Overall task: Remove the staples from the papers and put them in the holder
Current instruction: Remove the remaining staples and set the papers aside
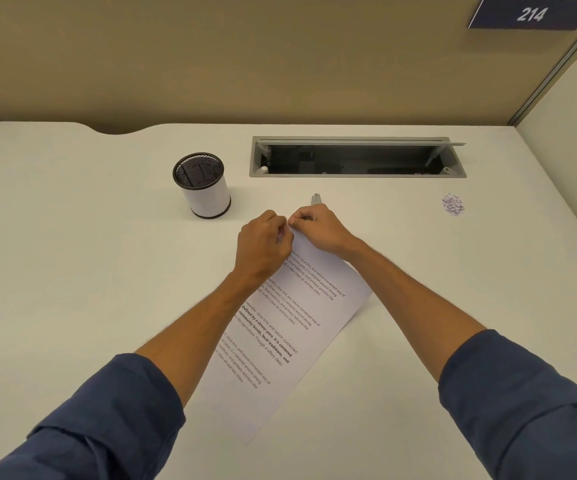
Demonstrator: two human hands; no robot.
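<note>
A stapled set of printed papers (300,327) lies slanted on the white desk (72,271). Both of my hands meet at its top corner. My left hand (262,247) pinches that corner with curled fingers. My right hand (318,230) is curled too, its thumb tip pinching the paper edge. The staple itself is hidden by my fingers. A grey staple remover (315,199) shows only its tip just beyond my right hand; whether the hand touches it I cannot tell. The holder (210,199), a black mesh cup with a white sleeve, stands upright to the far left of my hands.
An open grey cable tray (358,173) is sunk into the desk behind my hands. A small heap of tiny bits (453,204) lies at the far right. A tan partition (280,64) with a "214" sign (531,13) closes off the back.
</note>
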